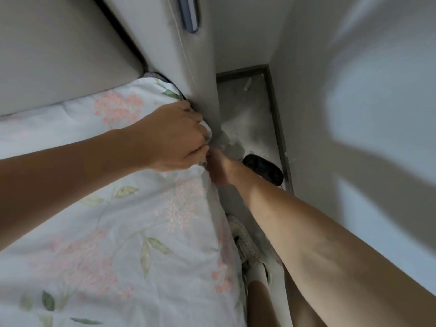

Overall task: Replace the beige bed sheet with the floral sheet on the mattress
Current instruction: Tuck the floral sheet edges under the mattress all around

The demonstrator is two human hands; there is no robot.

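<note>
One floral sheet (113,220) covers the mattress across the left and lower part of the view: pale blue-white cloth printed with clusters of small pink blossoms and green and olive leaves, lightly wrinkled, its edge dropping over the right side of the bed. Behind it stands one padded grey headboard (59,55). At the far right corner of the mattress, a sliver of dark patterned fabric (162,79) shows beyond the sheet's edge. The left hand (174,138) lies on that corner, fingers curled down and gripping a bunch of the floral sheet at the mattress edge. Just beside and below it, the right hand (220,167) reaches in against the side of the bed; its fingers are hidden by the cloth and the other hand, so I cannot tell whether they hold anything. Further right, on the grey floor (250,114), lies one black slipper (263,169), and one white sneaker (245,241) sits near the bed's side
</note>
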